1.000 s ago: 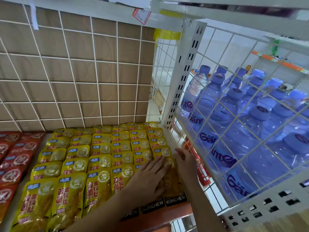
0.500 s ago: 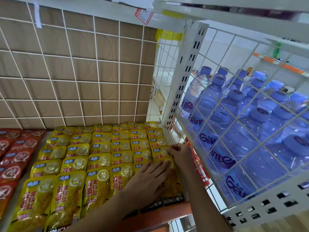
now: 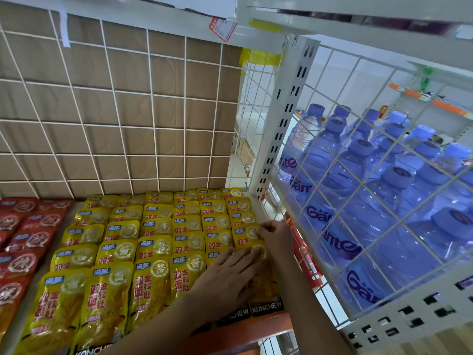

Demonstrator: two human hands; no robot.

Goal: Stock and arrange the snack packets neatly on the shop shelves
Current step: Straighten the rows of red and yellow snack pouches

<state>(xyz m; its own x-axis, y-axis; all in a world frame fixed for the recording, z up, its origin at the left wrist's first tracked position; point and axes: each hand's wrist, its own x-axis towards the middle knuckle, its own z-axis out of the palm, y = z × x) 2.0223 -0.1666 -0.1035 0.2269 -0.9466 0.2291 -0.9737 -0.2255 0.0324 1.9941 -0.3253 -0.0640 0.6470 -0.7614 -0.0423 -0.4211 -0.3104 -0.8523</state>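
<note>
While left hand presses flat on yellow packets, right hand pinches 1 beside the wire panel, water bottles behind it, red packets left.

The left grip and right grip are bare, as are both forearms.

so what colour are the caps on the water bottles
The bottle caps are blue, leaning purple; the head view shows them best.

Yellow snack packets, red packets, blue bottles, white grid.
</note>
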